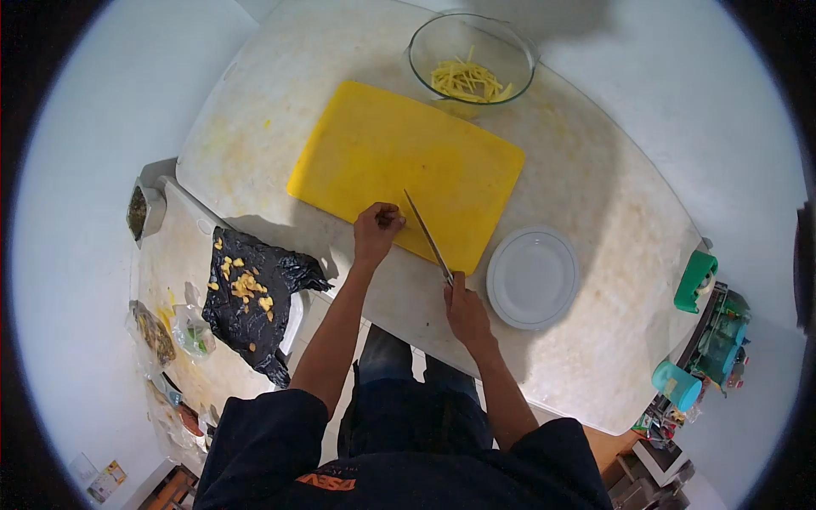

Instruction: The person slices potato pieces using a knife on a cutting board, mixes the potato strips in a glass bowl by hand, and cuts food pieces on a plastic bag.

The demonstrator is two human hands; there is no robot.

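My right hand (466, 313) is wrapped round the handle of a kitchen knife (427, 234). Its blade points up and left across the near part of a yellow cutting board (382, 140). My left hand (376, 234) is at the board's near edge, left of the blade, with its fingers curled in; whatever they may hold is hidden. Apart from a few tiny specks, the board's surface is bare. Beyond its far edge, a clear glass bowl (416, 68) contains thin pale-yellow sticks (469, 82), which look like cut potato.
A white plate (534, 279) lies right of the board. On the left, a black plastic bag (229, 310) carries yellowish peelings (246, 285). Plastic bags (194, 331) lie on the left surface. A green tape dispenser (693, 280) stands at the table's right edge, near a turquoise container (677, 385).
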